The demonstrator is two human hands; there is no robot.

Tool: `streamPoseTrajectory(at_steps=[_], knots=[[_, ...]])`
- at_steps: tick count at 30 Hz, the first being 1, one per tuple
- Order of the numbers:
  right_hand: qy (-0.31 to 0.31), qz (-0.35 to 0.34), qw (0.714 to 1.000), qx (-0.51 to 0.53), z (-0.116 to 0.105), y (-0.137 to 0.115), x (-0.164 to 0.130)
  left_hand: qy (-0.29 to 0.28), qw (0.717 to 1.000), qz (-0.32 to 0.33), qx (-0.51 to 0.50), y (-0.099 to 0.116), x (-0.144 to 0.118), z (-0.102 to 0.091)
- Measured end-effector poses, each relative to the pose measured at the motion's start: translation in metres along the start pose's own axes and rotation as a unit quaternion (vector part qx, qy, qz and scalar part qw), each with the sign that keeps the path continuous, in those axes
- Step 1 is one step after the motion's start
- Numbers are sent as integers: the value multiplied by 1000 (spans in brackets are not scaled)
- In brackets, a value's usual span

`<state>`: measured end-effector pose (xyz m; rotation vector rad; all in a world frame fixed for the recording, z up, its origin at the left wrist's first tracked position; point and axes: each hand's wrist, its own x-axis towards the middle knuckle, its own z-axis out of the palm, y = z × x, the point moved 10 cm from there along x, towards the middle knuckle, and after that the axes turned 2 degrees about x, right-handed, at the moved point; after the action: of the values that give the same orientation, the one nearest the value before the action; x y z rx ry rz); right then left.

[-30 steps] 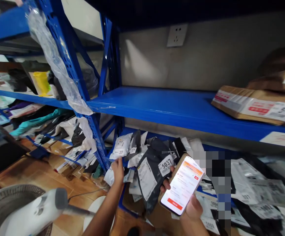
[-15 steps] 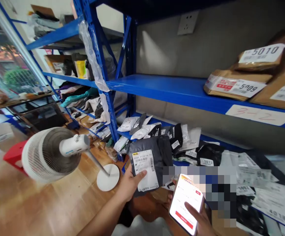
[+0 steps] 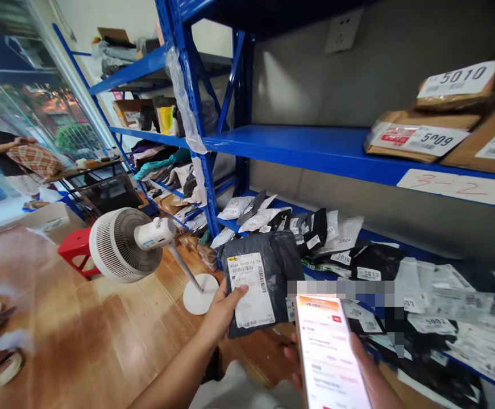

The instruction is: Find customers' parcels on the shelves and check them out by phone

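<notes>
Since a second earlier, the left hand (image 3: 223, 311) had come away from the packets (image 3: 369, 271) on the low shelf (image 3: 379, 237), and in the head view it pinched a dark parcel (image 3: 285, 261) by its left side, thumb on the label (image 3: 250, 295), while the right hand (image 3: 373, 372) gripped a phone (image 3: 330, 352) nearby. Parcel and phone blocked some packets from sight; leftward, a fan (image 3: 117, 244) partly covered a red stool (image 3: 74, 249), and boxes (image 3: 417, 139) sat on the shelf above (image 3: 300, 145).
</notes>
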<state>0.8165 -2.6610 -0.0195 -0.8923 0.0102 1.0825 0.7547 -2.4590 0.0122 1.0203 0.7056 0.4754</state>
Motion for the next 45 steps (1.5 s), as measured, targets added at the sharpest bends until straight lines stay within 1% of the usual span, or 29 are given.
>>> streamPoseTrajectory(at_steps=[1, 2, 3, 5, 7, 11, 15, 18, 20, 29, 34, 40, 42, 45], knots=[[3, 36, 999, 26, 9, 7, 3, 7, 1000, 1, 0, 0, 0, -3], [14, 59, 997, 47, 15, 11, 5, 13, 1000, 4, 2, 0, -1, -6], [24, 66, 996, 55, 19, 11, 7, 20, 1000, 7, 6, 1, -2, -8], [22, 49, 998, 40, 28, 5, 7, 31, 999, 16, 17, 4, -4, -13], [-4, 33, 999, 21, 37, 2, 4, 44, 998, 24, 25, 8, -6, -19], [-55, 17, 998, -18, 49, 6, 0, 54, 998, 32, 26, 13, -7, -27], [-90, -10, 994, -65, 58, 8, 4, 63, 997, 31, 35, 12, -4, -33], [-111, -25, 991, -65, 68, 6, 5, 73, 996, 28, 50, 10, -1, -36], [-109, -34, 992, -57, 72, 3, 6, 73, 995, 28, 56, 9, -1, -36], [-92, -40, 993, -67, 73, 2, 9, 71, 995, 32, 61, 10, 1, -35], [-78, -23, 994, -69, 62, 11, 14, 80, 994, 42, 57, 12, 0, -35], [-69, -19, 996, -58, 47, 23, 25, 67, 995, 42, 55, 16, 0, -31], [-80, -19, 994, -70, 50, 24, 26, 67, 995, 44, 59, 16, 0, -33], [-98, -28, 992, -73, 60, 20, 24, 66, 995, 44, 65, 16, -1, -34]])
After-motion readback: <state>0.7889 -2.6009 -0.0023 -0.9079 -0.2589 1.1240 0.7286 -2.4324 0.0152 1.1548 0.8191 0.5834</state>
